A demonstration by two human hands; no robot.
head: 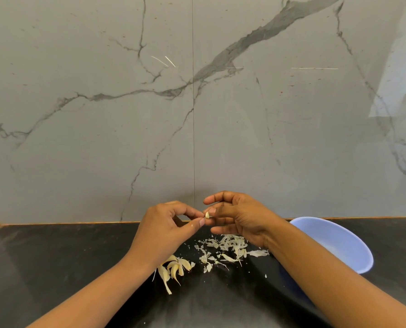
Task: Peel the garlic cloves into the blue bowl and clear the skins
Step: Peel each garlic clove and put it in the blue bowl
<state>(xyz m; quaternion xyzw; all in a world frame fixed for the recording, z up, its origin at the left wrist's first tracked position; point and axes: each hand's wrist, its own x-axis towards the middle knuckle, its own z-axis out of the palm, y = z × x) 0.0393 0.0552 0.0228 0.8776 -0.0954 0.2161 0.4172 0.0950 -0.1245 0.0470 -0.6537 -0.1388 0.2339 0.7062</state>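
Note:
Both hands are raised above the black counter [55,268] and meet at a small pale garlic clove [207,215]. My left hand [166,229] pinches it with thumb and fingertips. My right hand [238,217] holds it from the other side, fingers curled around it. Below the hands lies a scatter of papery garlic skins [225,249]. A small cluster of unpeeled cloves [177,267] sits beside my left wrist. The blue bowl [344,242] stands at the right, partly hidden behind my right forearm; what lies in it is hidden.
A grey marble-patterned wall [197,102] rises straight behind the counter. Tiny skin flecks [265,276] dot the dark surface near the bowl.

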